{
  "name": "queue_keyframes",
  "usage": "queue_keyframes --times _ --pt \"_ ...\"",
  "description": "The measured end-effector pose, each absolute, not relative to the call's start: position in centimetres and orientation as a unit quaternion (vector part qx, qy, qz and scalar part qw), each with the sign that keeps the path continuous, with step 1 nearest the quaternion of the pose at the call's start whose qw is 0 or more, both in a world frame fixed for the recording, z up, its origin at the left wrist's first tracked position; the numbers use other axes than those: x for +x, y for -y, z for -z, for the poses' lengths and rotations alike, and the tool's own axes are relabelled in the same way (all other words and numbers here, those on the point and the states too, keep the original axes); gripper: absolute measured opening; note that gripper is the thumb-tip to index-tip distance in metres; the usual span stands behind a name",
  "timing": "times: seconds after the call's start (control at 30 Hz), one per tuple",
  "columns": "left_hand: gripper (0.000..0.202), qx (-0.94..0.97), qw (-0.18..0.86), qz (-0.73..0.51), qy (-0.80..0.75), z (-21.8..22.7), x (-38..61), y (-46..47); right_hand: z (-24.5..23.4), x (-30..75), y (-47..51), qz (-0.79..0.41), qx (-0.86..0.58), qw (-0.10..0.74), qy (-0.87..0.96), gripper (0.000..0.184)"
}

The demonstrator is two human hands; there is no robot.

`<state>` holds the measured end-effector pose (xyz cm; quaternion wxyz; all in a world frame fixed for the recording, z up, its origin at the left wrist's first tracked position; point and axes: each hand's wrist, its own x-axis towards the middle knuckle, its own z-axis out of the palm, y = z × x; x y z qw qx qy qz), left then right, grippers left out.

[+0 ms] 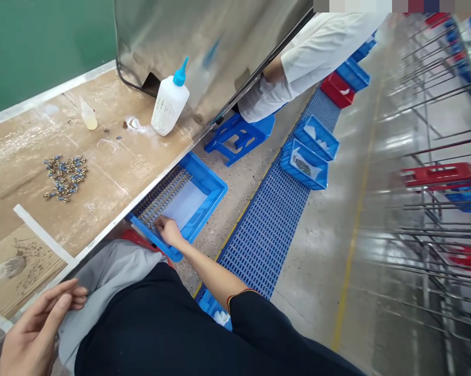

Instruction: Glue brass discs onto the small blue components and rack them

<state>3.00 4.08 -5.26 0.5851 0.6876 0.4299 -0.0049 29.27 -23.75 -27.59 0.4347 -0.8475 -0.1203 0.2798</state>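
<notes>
The right hand [168,231] lies half-curled in a blue plastic crate [207,183], fingertips [157,221] on rows of metal strips [162,196], whether gripping I cannot tell, while the left hand [39,329], loosely open and empty, hovers by a grey apron [105,271] below the worktop [102,183].

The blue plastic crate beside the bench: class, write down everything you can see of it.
The bright blue plastic crate is a shallow, open-topped rectangle with a moulded rim, set just beyond the metal-edged wooden bench. A pale white sheet lines its floor. Rows of small brass-coloured metal parts lie along the side nearest the bench, seemingly in strips. The person's right hand reaches over the near end, its fingers on those rows. What the crate stands on is hard to tell.
</notes>
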Motion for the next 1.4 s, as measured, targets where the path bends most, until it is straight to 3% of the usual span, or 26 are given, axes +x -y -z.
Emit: queue_keyframes --times 0.17,0.37,0.53,0.7,0.77,0.9,0.97,1.1,1.3,1.4 --pt "0.056 0.654 0.611 0.006 -0.445 5.7 2.5 -4.5 27.1 29.4 23.4 -0.285 -0.847 0.433 0.120 0.005" --pt "0.051 0.643 0.620 -0.016 -0.449 5.0 2.4 -4.2 24.0 29.2 23.3 -0.233 -0.866 0.430 0.103 0.007" --pt "0.051 0.618 0.644 -0.037 -0.449 4.9 2.4 -3.6 17.3 29.5 21.8 -0.122 -0.872 0.462 0.107 0.037" --pt "0.050 0.605 0.667 -0.044 -0.431 5.2 1.9 -3.5 9.4 31.3 13.4 -0.119 -0.806 0.503 0.289 0.031" --pt "0.050 0.605 0.669 -0.055 -0.428 5.2 1.0 -3.8 7.5 32.1 8.7 -0.141 -0.771 0.470 0.406 0.023" --pt "0.054 0.597 0.626 -0.134 -0.484 5.3 -3.5 -4.8 6.0 32.6 1.7 -0.125 -0.823 0.273 0.482 0.017" --pt "0.059 0.577 0.583 -0.188 -0.540 5.2 -6.9 -5.1 5.9 32.2 0.3 -0.115 -0.835 0.215 0.493 0.014" --pt "0.062 0.509 0.498 -0.291 -0.638 3.3 -14.4 -5.3 6.3 32.0 0.0 -0.116 -0.822 0.179 0.528 0.012" --pt "0.036 0.465 0.315 -0.470 -0.681 -2.0 -21.7 -8.0 6.7 33.4 1.4 -0.103 -0.777 0.075 0.616 0.025" --pt "0.044 0.547 0.231 -0.429 -0.681 -4.2 -22.4 -10.8 7.0 33.9 2.7 -0.119 -0.757 0.071 0.638 0.033"
